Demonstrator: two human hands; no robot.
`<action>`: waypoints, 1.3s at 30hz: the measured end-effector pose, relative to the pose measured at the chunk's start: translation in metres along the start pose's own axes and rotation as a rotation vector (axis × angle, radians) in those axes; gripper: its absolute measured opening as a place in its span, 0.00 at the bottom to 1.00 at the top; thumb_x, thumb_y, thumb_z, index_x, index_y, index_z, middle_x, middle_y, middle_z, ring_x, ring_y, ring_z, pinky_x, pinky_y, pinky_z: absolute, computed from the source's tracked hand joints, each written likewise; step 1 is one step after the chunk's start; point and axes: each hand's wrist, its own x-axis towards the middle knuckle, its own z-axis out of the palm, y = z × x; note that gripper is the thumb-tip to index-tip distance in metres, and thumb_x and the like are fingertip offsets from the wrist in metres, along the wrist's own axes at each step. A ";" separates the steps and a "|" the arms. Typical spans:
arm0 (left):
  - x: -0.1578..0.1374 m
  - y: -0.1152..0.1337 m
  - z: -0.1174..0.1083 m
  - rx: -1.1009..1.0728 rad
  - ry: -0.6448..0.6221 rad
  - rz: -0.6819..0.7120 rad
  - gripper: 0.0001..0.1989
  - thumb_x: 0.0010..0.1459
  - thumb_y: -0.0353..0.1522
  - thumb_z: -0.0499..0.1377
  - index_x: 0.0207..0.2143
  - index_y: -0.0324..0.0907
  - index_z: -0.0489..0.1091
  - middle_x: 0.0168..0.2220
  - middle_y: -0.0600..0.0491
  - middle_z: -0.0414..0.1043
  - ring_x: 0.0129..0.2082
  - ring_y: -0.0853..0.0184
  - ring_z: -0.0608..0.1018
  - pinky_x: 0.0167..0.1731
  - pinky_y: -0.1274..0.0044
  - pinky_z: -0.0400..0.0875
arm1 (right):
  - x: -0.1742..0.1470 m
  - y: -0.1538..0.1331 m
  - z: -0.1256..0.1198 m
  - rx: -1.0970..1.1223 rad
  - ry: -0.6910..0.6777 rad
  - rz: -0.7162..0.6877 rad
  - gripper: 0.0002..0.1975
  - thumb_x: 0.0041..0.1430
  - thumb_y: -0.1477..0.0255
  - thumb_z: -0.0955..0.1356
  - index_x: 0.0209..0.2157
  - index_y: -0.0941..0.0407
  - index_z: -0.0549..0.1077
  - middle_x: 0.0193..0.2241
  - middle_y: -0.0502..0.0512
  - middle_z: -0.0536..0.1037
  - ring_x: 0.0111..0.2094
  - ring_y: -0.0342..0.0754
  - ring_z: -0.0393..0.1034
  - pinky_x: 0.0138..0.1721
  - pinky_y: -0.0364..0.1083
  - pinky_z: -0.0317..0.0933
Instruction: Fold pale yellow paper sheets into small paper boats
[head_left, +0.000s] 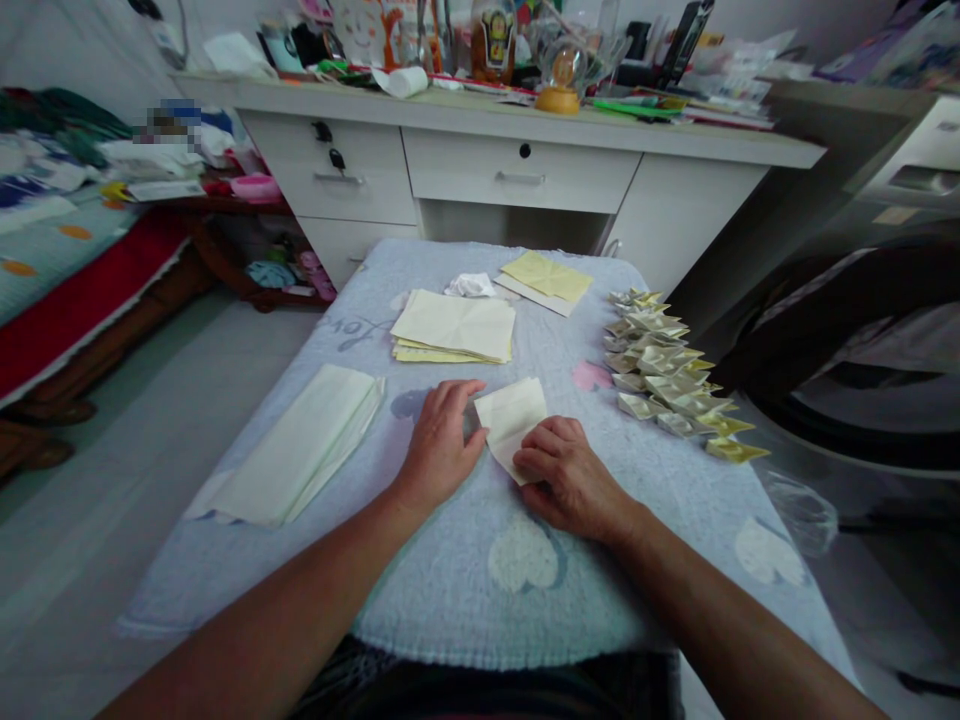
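A small folded piece of cream paper [504,408] lies on the cloth-covered table in front of me. My left hand [444,437] is at its left edge, thumb and forefinger apart, the thumb tip by the paper. The curled fingers of my right hand [568,474] grip the lower right part of the paper and cover that corner. Further back is a stack of cream and yellow sheets [454,325]. On the left lies a thicker folded stack of pale paper [304,445]. Several folded paper boats [667,370] stand in rows at the right.
A crumpled white tissue [470,286] and a yellow sheet [547,277] lie at the back of the table [442,610]. Beyond stands a white desk [517,175] cluttered on top. A front-loading washing machine [847,350] is at the right, a bed [82,270] at the left.
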 end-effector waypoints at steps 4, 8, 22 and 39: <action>-0.003 0.002 -0.006 0.105 -0.018 0.114 0.10 0.52 0.24 0.59 0.38 0.42 0.66 0.39 0.50 0.67 0.44 0.61 0.71 0.46 0.70 0.67 | 0.000 0.003 0.002 0.048 0.023 0.016 0.01 0.53 0.75 0.67 0.29 0.57 0.69 0.31 0.54 0.71 0.40 0.51 0.60 0.44 0.51 0.50; -0.009 0.000 -0.004 0.042 -0.246 0.189 0.08 0.57 0.24 0.54 0.36 0.43 0.69 0.35 0.54 0.69 0.35 0.68 0.74 0.35 0.77 0.68 | 0.000 0.005 0.003 0.099 0.042 0.051 0.03 0.54 0.75 0.67 0.28 0.57 0.68 0.32 0.54 0.71 0.39 0.51 0.60 0.43 0.50 0.51; -0.008 -0.002 -0.006 0.073 -0.449 0.128 0.05 0.56 0.29 0.58 0.36 0.43 0.72 0.37 0.53 0.71 0.37 0.66 0.75 0.37 0.76 0.69 | -0.001 0.010 0.002 0.231 0.104 0.243 0.05 0.57 0.74 0.69 0.27 0.56 0.72 0.39 0.54 0.73 0.45 0.51 0.61 0.45 0.51 0.52; -0.006 0.012 -0.002 0.206 -0.441 0.020 0.08 0.62 0.32 0.52 0.33 0.42 0.70 0.34 0.53 0.69 0.36 0.66 0.74 0.35 0.76 0.66 | 0.005 0.008 0.011 0.063 0.196 0.485 0.11 0.57 0.69 0.70 0.22 0.56 0.72 0.35 0.56 0.70 0.41 0.52 0.59 0.42 0.53 0.52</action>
